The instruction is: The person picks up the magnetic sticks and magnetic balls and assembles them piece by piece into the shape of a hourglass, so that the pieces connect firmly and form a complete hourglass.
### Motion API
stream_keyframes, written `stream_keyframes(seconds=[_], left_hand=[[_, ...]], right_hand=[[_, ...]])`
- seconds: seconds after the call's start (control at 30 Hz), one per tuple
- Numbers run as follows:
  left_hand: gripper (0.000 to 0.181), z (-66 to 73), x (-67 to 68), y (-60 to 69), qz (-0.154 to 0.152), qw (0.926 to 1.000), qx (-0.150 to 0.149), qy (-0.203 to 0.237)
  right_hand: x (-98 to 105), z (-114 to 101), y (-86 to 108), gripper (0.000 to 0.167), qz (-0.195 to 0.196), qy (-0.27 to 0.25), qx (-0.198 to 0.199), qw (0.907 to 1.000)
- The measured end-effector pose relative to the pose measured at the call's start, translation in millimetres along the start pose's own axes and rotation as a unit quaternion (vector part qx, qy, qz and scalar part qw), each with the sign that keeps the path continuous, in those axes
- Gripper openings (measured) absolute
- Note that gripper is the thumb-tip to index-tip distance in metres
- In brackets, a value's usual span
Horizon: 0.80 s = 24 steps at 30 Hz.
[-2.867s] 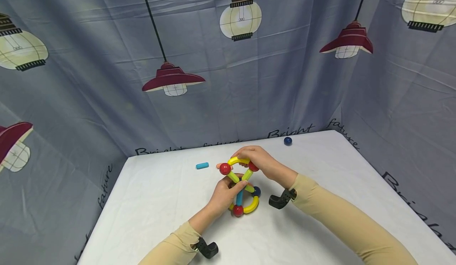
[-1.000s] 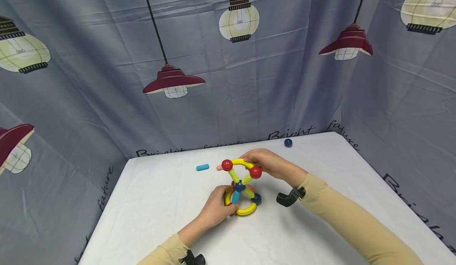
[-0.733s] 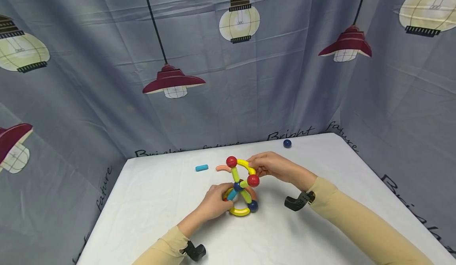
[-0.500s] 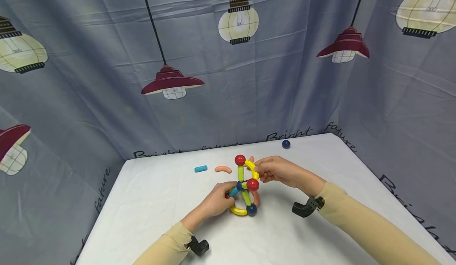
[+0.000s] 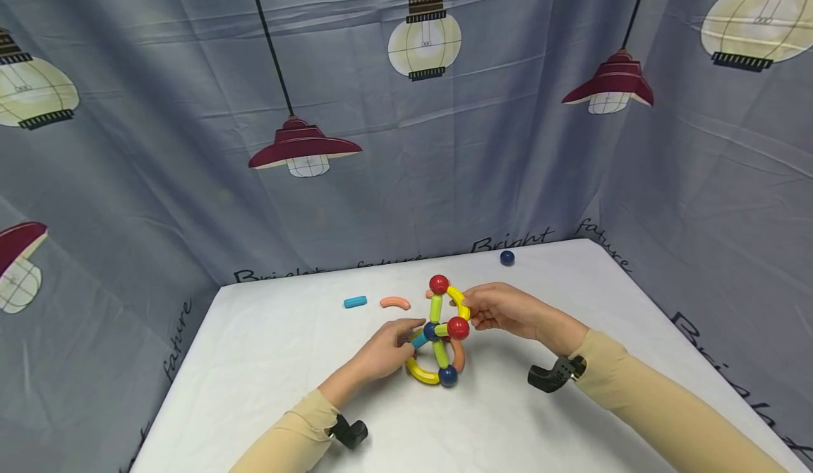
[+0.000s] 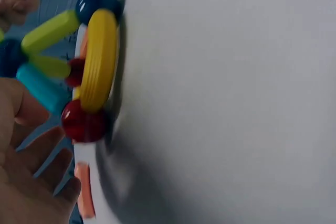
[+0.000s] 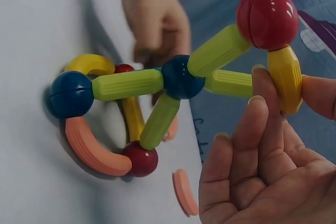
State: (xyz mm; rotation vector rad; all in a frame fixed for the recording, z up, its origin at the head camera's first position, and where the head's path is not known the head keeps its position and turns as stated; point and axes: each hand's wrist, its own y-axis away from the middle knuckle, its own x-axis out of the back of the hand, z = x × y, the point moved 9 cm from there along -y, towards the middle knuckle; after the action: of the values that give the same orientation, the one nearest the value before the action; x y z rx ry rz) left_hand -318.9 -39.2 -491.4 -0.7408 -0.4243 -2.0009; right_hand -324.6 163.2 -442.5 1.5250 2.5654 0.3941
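Observation:
A ball-and-stick toy structure stands on the white table, a ring of curved sticks and balls at its base. Green sticks rise to a navy ball in its middle, where a light-blue stick also joins. Higher up, a yellow curved stick links two red balls. My right hand pinches that yellow stick between thumb and fingertips. At the structure's left, my left hand has its fingers loosely spread around the light-blue stick and a lower red ball, without a visible grip.
A loose light-blue stick and an orange curved stick lie behind the structure. Another orange piece is partly hidden behind it. A loose navy ball sits near the table's back edge, before a grey curtain.
The structure has turned, its yellow top stick swinging right with my right hand. My left hand has gone from holding the middle to the lower left, where its fingers have loosened.

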Motion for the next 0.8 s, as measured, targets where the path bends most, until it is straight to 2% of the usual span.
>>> stream_keyframes(seconds=[0.13, 0.2, 0.3, 0.4, 0.57, 0.8], left_hand=[[0.040, -17.2, 36.2, -4.0, 0.084, 0.9956, 0.040, -0.013], [0.036, -26.2, 55.5, -6.7, 0.125, 0.9903, 0.054, -0.029], [0.035, -39.7, 78.2, -8.7, 0.163, 0.9807, 0.080, -0.071], [0.035, -51.5, 91.3, -11.7, 0.174, 0.9715, 0.098, -0.128], [0.038, -68.5, 99.0, -12.3, 0.171, 0.9565, 0.129, -0.198], [0.036, -81.4, 103.2, -10.4, 0.172, 0.9424, 0.146, -0.247]], right_hand=[[2, 2, -0.2, 0.034, 0.003, -0.011, -0.005, 0.9999], [2, 2, 0.3, 0.035, 0.003, -0.014, -0.005, 0.9999], [2, 3, 0.6, 0.035, 0.000, -0.016, -0.005, 0.9999], [1, 4, 0.1, 0.035, 0.001, -0.017, -0.007, 0.9998], [1, 5, -0.7, 0.034, 0.008, -0.019, -0.010, 0.9997], [-1, 5, 1.8, 0.035, 0.012, -0.023, -0.012, 0.9996]])
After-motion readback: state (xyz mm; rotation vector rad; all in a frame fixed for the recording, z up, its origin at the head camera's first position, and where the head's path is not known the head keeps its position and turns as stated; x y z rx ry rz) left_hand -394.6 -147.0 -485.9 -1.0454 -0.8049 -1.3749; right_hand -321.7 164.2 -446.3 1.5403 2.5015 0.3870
